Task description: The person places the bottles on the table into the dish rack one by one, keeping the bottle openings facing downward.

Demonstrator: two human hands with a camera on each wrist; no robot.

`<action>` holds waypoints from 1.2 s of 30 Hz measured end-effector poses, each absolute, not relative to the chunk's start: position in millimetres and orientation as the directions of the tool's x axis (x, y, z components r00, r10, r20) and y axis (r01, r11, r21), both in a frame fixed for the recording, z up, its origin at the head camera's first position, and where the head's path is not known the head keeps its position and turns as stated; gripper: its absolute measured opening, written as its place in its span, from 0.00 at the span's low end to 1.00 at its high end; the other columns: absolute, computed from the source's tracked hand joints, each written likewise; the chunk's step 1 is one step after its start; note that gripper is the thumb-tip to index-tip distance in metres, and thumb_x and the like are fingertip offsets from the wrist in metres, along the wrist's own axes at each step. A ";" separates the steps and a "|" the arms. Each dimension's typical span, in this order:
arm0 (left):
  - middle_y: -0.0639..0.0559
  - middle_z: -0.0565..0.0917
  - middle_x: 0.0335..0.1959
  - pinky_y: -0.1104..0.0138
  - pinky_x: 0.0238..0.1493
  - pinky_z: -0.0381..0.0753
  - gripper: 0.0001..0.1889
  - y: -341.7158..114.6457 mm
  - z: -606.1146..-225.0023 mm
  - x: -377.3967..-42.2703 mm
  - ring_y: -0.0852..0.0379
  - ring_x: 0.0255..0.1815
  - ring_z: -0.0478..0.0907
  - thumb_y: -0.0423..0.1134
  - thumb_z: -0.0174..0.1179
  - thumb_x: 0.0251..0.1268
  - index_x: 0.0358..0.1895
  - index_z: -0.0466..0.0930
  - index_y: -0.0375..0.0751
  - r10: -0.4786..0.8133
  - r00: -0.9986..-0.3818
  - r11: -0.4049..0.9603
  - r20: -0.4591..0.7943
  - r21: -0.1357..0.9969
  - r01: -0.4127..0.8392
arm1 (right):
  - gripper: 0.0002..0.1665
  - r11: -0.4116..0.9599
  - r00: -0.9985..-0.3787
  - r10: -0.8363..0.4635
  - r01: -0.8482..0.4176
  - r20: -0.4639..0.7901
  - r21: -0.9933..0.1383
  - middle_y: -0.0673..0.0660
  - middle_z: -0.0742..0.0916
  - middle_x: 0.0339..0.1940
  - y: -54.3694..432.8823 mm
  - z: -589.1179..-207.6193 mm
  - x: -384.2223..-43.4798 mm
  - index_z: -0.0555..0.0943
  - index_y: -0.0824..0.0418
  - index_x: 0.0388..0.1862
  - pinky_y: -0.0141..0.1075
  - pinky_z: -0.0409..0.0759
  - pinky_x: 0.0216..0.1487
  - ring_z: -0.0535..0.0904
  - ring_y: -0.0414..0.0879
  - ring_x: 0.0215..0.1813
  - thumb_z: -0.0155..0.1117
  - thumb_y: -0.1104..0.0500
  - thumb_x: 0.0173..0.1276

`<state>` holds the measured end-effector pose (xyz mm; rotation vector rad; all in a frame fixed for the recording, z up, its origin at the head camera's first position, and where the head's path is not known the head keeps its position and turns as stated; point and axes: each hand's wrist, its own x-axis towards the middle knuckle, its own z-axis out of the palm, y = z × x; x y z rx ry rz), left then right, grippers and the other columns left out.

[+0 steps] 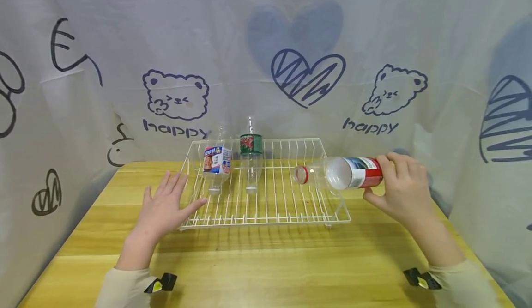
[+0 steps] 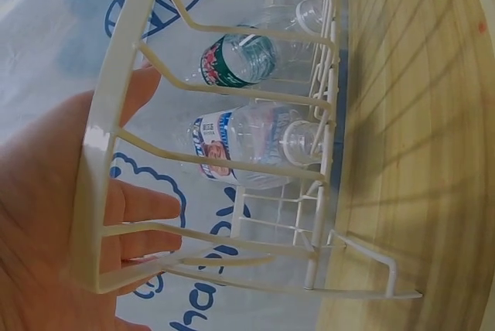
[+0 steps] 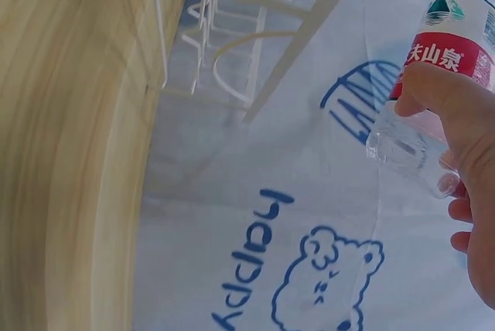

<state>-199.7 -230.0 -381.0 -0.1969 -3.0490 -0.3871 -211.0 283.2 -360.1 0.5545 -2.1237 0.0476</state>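
My right hand [image 1: 403, 188] grips a clear plastic bottle [image 1: 341, 173] with a red and white label near its base. The bottle lies sideways in the air over the right end of the white wire rack [image 1: 287, 219], its red-ringed neck pointing left. Fingers spread, my left hand [image 1: 164, 208] is at the rack's left front corner and holds nothing. Two more bottles stand neck down in the rack: one with a blue and white label [image 1: 217, 160] and one with a green label [image 1: 251, 155]. In the left wrist view, the left fingers show behind the rack's rim [image 2: 97, 145].
The rack stands on a wooden table [image 1: 249, 271]. Behind it hangs a pale curtain [image 1: 241, 63] printed with hearts, bears and the word "happy". A dark wrist strap piece [image 1: 168, 281] sits by each sleeve.
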 end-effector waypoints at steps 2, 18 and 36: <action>0.37 0.44 0.80 0.32 0.72 0.26 0.53 -229.4 -380.0 -200.1 0.35 0.81 0.35 0.78 0.37 0.62 0.79 0.42 0.41 0.125 -0.988 0.959 0.086 0.244 0.142 | 0.39 0.895 -0.487 -0.380 -0.408 0.787 0.179 0.72 0.78 0.48 279.6 -359.3 -211.5 0.74 0.68 0.53 0.61 0.71 0.42 0.71 0.68 0.51 0.45 0.38 0.58; 0.41 0.56 0.78 0.32 0.73 0.40 0.48 -207.9 -361.7 -200.0 0.38 0.79 0.47 0.72 0.53 0.59 0.78 0.52 0.50 0.219 -0.920 0.935 0.326 0.198 0.293 | 0.39 0.909 -0.551 -0.382 -0.369 0.741 0.194 0.70 0.77 0.53 251.3 -354.1 -210.9 0.72 0.65 0.57 0.57 0.73 0.49 0.69 0.66 0.55 0.66 0.48 0.47; 0.45 0.81 0.53 0.50 0.53 0.70 0.43 -141.5 -338.7 -205.0 0.44 0.56 0.73 0.70 0.66 0.44 0.61 0.76 0.44 0.442 -0.538 0.816 0.718 -0.073 0.574 | 0.38 0.892 -0.540 -0.412 -0.405 0.734 0.202 0.67 0.77 0.51 225.4 -365.4 -213.1 0.74 0.64 0.56 0.54 0.72 0.45 0.70 0.62 0.52 0.69 0.50 0.44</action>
